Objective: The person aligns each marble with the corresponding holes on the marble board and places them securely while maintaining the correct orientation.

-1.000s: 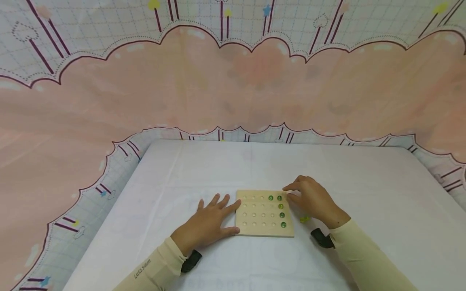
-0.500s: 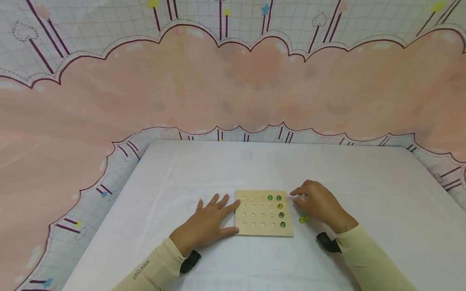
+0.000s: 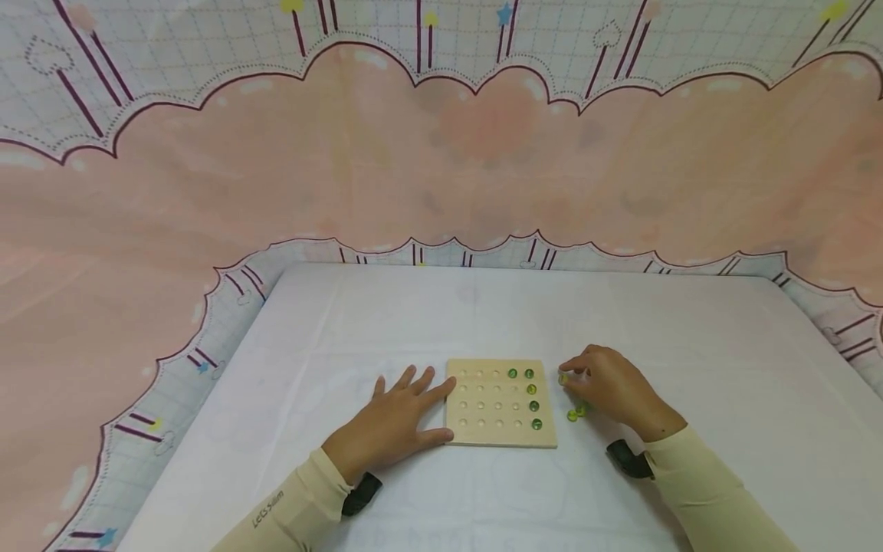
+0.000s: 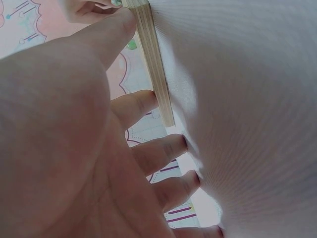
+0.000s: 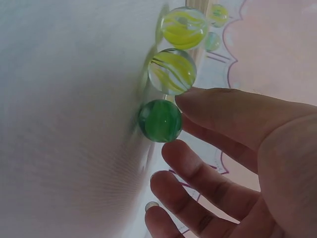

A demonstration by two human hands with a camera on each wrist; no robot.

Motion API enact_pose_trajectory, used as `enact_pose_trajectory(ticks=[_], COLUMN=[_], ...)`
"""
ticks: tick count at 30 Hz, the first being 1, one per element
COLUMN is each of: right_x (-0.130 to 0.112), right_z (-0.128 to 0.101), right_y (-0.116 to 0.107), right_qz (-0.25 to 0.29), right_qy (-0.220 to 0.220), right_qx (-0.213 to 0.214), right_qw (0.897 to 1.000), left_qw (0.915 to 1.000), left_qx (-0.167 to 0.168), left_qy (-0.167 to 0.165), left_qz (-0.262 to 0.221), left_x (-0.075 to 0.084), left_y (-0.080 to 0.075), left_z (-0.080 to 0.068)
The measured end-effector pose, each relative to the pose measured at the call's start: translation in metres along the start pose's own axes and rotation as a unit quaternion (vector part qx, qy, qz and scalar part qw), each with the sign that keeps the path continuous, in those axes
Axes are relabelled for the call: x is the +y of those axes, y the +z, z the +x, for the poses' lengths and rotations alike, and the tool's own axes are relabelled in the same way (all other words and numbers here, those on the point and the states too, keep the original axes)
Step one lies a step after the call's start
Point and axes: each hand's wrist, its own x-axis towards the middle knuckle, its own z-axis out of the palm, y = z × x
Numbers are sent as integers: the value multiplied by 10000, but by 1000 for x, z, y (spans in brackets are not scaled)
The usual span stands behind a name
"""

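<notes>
A pale wooden board (image 3: 489, 435) with rows of round hollows lies on the table, with several green and yellow-green marbles seated along its right side. My left hand (image 3: 389, 423) rests spread at its left edge; the thumb and index finger touch the board's side (image 4: 154, 64) in the left wrist view. Right of the board, my right hand (image 3: 616, 387) pinches a yellowish marble (image 3: 562, 379) between thumb and index fingertips. Close by on the cloth, the right wrist view shows two clear marbles with yellow swirls, one (image 5: 184, 28) beside the other (image 5: 172, 71), and a green marble (image 5: 160, 120).
A white cloth (image 3: 428, 314) covers the table. Behind and to the left hangs a peach curtain (image 3: 386, 169) with scalloped trim. Dark wrist cameras sit under both cuffs, the left one (image 3: 362, 494) and the right one (image 3: 629, 458).
My right hand has drawn away from the board's upper right corner, to the right and slightly nearer. A marble now shows between its fingertips. The left hand stays in place.
</notes>
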Motion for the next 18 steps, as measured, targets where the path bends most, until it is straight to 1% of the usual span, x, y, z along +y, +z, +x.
enact_pose_trajectory(ticks=[10, 18], right_x=[1, 0], right_z=[1, 1], right_y=[3, 3], right_qz=[-19, -109], right_qy=[-131, -213], right_qx=[-85, -8], right_qw=[9999, 9997], left_qw=[10000, 9999], left_qx=[-66, -55], left_qy=[-69, -66], left_qz=[9, 77], left_x=[2, 2], left_y=[-1, -2], left_z=[0, 0])
